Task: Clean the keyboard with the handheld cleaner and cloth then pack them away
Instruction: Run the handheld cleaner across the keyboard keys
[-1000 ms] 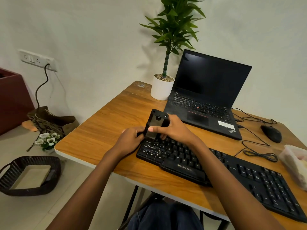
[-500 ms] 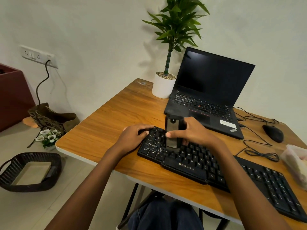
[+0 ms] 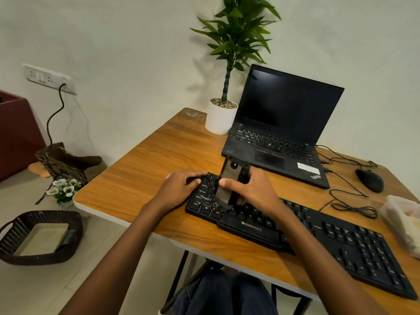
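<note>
A black keyboard [image 3: 329,244] lies slantwise along the front of the wooden desk [image 3: 145,169]. My right hand [image 3: 252,189] grips a black handheld cleaner [image 3: 229,178] that stands upright with its lower end on the keys near the keyboard's left part. My left hand [image 3: 179,187] rests on the keyboard's far left corner with its fingers curled over the edge. A pale cloth [image 3: 42,238] lies in a dark woven basket [image 3: 13,251] on the floor at the left.
An open black laptop [image 3: 281,123] stands behind the keyboard, with a white potted plant [image 3: 221,117] to its left. A black mouse [image 3: 369,180] and its coiled cable [image 3: 350,205] lie at the right, beside a clear plastic container [image 3: 402,221]. A bag and flowers sit on the floor.
My right hand has carried the cleaner rightward over the keys from the keyboard's left end and stood it more upright. My left hand has slid to the keyboard's far left corner.
</note>
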